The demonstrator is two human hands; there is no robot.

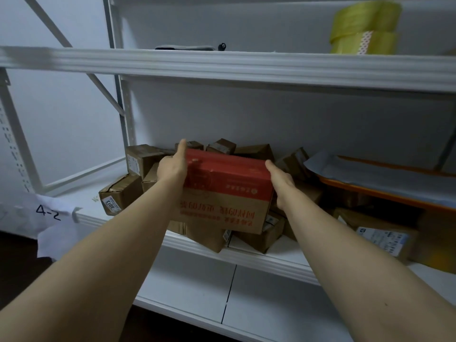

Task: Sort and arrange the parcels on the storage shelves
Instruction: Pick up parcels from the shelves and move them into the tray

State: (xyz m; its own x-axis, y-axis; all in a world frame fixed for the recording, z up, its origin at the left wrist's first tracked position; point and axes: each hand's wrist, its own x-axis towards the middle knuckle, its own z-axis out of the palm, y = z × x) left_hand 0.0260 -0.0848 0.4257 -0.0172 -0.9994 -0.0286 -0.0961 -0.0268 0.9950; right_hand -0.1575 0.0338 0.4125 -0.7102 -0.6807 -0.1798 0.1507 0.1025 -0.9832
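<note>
Where a pile of brown parcels (118, 193) crowds the middle shelf (271, 264), the red-and-brown carton (227, 183) sits at view centre, on or just over the pile (contact cannot be told; its print reads upside down). Left hand (172, 169), at the carton's 9 o'clock end, presses flat, fingers straight. Right hand (282, 185), at the 3 o'clock end, clasps it, thumb along the top edge, fingers hidden. Yellow tape rolls (365, 28) stand on the upper shelf at 1 o'clock. A paper tag marked "4-2" (48, 213) hangs at 8 o'clock.
</note>
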